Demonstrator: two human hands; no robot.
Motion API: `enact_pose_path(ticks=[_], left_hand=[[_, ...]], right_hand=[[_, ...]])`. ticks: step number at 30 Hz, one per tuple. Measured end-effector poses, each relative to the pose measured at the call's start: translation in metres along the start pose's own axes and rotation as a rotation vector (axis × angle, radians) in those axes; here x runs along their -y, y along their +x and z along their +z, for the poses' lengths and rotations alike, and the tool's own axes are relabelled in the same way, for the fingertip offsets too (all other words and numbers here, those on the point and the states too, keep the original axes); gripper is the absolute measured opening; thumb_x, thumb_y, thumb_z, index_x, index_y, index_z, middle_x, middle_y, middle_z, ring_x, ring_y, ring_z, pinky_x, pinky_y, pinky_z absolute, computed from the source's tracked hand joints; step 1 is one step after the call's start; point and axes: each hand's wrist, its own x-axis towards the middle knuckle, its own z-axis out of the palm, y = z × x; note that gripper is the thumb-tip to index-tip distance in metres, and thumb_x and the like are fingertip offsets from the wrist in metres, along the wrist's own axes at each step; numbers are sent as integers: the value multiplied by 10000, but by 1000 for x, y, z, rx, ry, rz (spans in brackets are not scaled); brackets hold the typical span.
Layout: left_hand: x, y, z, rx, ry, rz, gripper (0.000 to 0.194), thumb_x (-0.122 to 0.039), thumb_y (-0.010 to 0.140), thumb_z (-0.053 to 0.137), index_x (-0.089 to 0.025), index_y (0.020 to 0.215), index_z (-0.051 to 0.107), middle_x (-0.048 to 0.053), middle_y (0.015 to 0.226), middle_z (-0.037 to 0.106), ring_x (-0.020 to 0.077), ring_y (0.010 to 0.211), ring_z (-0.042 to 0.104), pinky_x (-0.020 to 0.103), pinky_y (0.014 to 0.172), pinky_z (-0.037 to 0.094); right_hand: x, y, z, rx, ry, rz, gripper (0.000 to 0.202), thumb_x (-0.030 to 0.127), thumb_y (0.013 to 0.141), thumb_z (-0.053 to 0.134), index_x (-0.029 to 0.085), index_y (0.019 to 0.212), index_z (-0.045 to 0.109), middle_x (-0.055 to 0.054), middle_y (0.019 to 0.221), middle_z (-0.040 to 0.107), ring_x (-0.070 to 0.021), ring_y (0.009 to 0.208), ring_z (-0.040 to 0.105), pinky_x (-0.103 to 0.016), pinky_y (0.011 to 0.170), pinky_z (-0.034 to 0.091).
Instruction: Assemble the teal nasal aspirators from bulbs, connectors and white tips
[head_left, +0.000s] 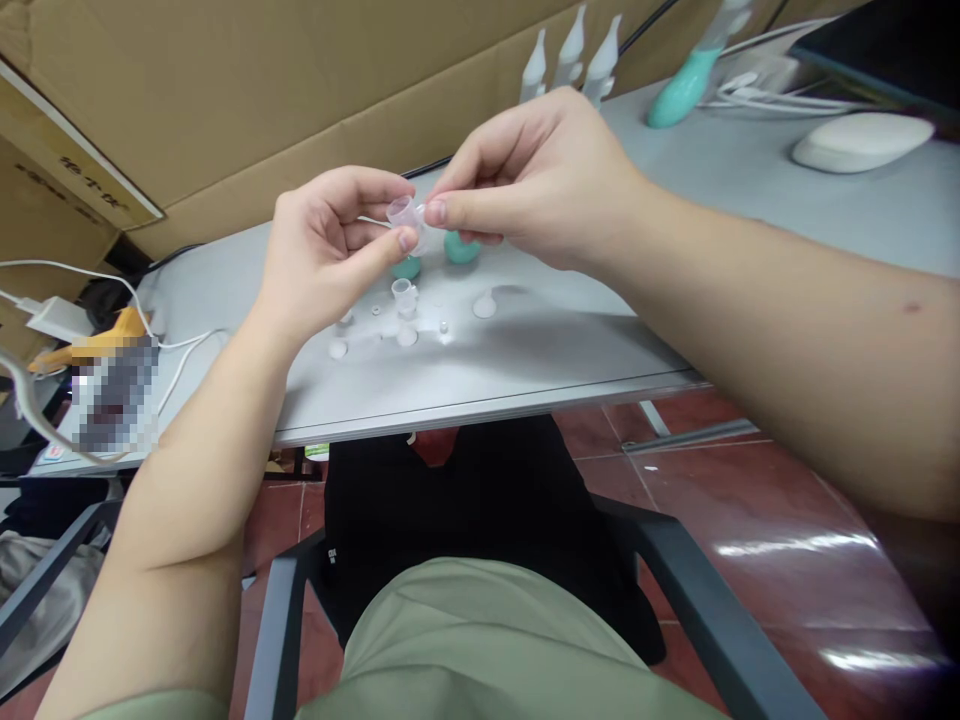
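My left hand point(322, 250) holds a small translucent plastic cup-shaped piece point(403, 211) between thumb and fingers, its open mouth tilted up. Against the side of that piece, my right hand point(525, 185) pinches with thumb and forefinger; what sits between those fingertips is too small to make out. Just below and behind the hands show two teal rubber bulbs point(461, 248), partly covered. A similar translucent cup point(404, 295) stands on the grey table point(360, 390). Around it lie white round pieces point(485, 306) and tiny clear parts point(443, 327).
Three white-tipped nozzles point(571, 48) stand at the back. A teal bulb with a clear tube point(686, 85), white cables and a white computer mouse point(862, 142) are at the right. A yellow object point(112, 340) and charger cables lie left. Cardboard point(300, 90) walls the rear.
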Motion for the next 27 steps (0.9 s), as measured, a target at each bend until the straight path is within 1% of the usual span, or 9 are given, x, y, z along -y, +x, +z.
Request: enact_pose_path(ticks=[5, 8, 10, 13, 15, 18, 21, 24, 27], left_hand=[[-3, -1, 1, 12, 7, 0, 842, -1026, 883, 992, -333, 1338, 851, 77, 1224, 953, 358, 1219, 894, 622, 1078, 825], [-7, -2, 2, 14, 1, 23, 849, -1059, 868, 971, -341, 1308, 862, 77, 1235, 961, 344, 1113, 908, 611, 999, 838], [-9, -3, 2, 48, -3, 29, 862, -1062, 878, 961, -332, 1326, 861, 79, 1259, 967, 356, 1163, 916, 609, 1025, 838], [-8, -3, -1, 85, 1, 19, 852, -1028, 928, 950, -312, 1379, 855, 92, 1308, 962, 379, 1275, 904, 634, 1124, 816], [-5, -2, -4, 75, -6, 47, 811, -985, 956, 961, -309, 1389, 849, 96, 1301, 945, 371, 1221, 904, 662, 1136, 801], [-1, 1, -9, 6, -40, 136, 701, -897, 931, 1038, -333, 1311, 868, 74, 1159, 924, 304, 967, 885, 612, 955, 818], [-7, 1, -11, -91, -63, 124, 516, -774, 942, 1083, -379, 1231, 921, 41, 1076, 923, 267, 904, 881, 512, 854, 815], [-18, -2, -7, -127, -100, 100, 395, -654, 919, 1135, -406, 1169, 956, 16, 1047, 924, 239, 872, 878, 459, 830, 805], [-24, -5, -4, -90, -108, 85, 331, -584, 931, 1130, -418, 1165, 965, 15, 1077, 925, 221, 844, 856, 454, 819, 789]], right_hand=[[-1, 3, -2, 105, 17, 93, 250, 100, 1011, 998, 230, 843, 866, 19, 705, 692, -96, 574, 520, -287, 525, 362], [1, 4, -4, 158, 13, 142, 284, 68, 1085, 939, 230, 882, 826, 37, 707, 666, -84, 578, 549, -227, 556, 425], [1, 4, -5, 197, 35, 151, 281, 65, 1096, 902, 236, 891, 815, 37, 709, 666, -88, 587, 563, -212, 559, 439], [1, 5, -5, 243, 117, 121, 207, 129, 1032, 911, 227, 882, 807, 24, 721, 677, -91, 606, 577, -213, 549, 447], [1, 6, -6, 241, 155, 120, 206, 228, 947, 988, 223, 878, 794, 25, 723, 663, -89, 617, 592, -223, 551, 461], [7, 7, -13, 145, 194, 143, 319, 312, 787, 1059, 238, 834, 752, 49, 669, 605, -99, 593, 612, -246, 517, 438], [18, 5, -31, 40, 164, 103, 245, 242, 783, 1003, 217, 789, 759, 46, 666, 663, -106, 602, 654, -240, 524, 443], [27, 4, -50, 255, -316, 157, 156, 95, 948, 982, 182, 854, 893, 4, 833, 846, -94, 714, 720, -236, 721, 572], [30, 6, -56, 425, -748, 339, 235, -39, 979, 940, 180, 894, 937, 40, 773, 812, -86, 671, 679, -264, 708, 507]])
